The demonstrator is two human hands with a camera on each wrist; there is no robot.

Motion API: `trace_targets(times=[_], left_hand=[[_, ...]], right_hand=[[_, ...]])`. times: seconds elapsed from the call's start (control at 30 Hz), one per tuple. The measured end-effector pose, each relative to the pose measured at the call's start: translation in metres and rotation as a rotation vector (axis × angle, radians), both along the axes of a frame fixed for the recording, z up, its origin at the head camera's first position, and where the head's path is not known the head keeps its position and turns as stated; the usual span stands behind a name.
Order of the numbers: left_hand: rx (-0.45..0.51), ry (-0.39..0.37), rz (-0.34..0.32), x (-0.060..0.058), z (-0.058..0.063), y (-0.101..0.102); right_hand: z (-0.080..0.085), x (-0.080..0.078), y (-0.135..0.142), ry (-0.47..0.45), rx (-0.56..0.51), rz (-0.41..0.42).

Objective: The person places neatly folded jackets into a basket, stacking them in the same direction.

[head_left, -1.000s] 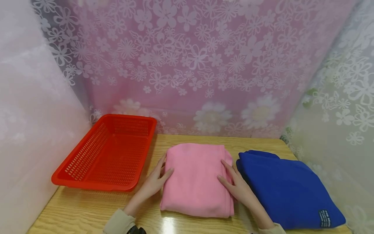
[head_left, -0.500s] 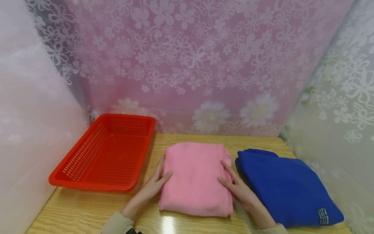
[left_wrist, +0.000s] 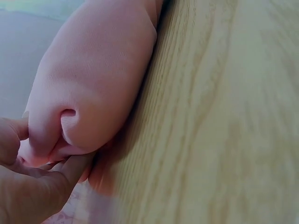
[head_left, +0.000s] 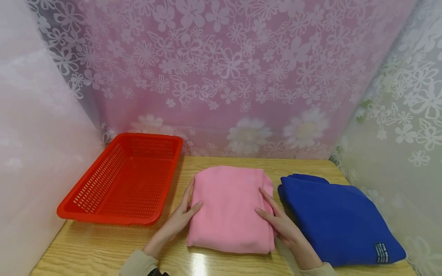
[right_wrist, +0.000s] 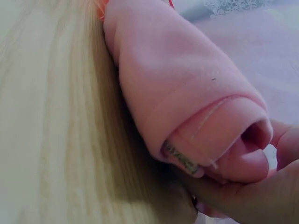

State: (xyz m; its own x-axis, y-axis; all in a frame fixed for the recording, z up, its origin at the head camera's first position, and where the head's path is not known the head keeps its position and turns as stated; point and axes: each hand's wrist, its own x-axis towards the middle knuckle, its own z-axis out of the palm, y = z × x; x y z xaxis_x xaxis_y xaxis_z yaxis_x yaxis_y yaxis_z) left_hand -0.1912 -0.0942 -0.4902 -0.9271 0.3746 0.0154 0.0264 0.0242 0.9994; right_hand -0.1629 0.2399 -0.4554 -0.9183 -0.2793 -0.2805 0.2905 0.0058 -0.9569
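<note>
Two hands hold a pink folded cloth by its opposite sides

The pink folded cloth lies between the left hand and the right hand, flat on a wooden table. Both hands pinch it. At the left hand, the thumb lies over the near part of the cloth's left edge while the other fingers run along that side; the left wrist view shows fingers tucked beneath the rolled fold, on the table side. At the right hand, the thumb and index finger lie apart on top of the right edge, and the right wrist view shows a finger passing under the layered end. Close to that finger, a small printed tag sticks out from between the layers.

Left of the grip, well apart from the cloth and farther back than the left hand, stands a red basket with slotted walls. Right of the grip, just beside the right hand and forearm, lies a blue folded cloth with a dark label at its near right corner. Behind the grip, past the table's far edge, hangs a pink flowered curtain. Nearer than the grip, a beige sleeve covers the left forearm, with a black object at the wrist, only partly in view.
</note>
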Motion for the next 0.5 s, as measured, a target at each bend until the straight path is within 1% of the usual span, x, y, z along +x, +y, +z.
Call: trace_targets(times=[0.13, 0.23, 0.37, 0.5], left_hand=[[0.03, -0.005, -0.003, 0.002, 0.004, -0.001], [0.045, -0.019, 0.006, 0.005, 0.012, -0.003], [0.071, -0.036, 0.011, 0.009, 0.028, -0.004], [0.096, -0.037, 0.013, 0.011, 0.042, -0.006]], right_hand=[[0.001, 0.002, -0.002, 0.013, -0.018, -0.015], [0.005, 0.005, -0.004, 0.007, -0.027, -0.046], [0.019, 0.009, -0.006, 0.012, -0.027, -0.087], [0.035, 0.011, -0.007, 0.044, -0.006, -0.094]])
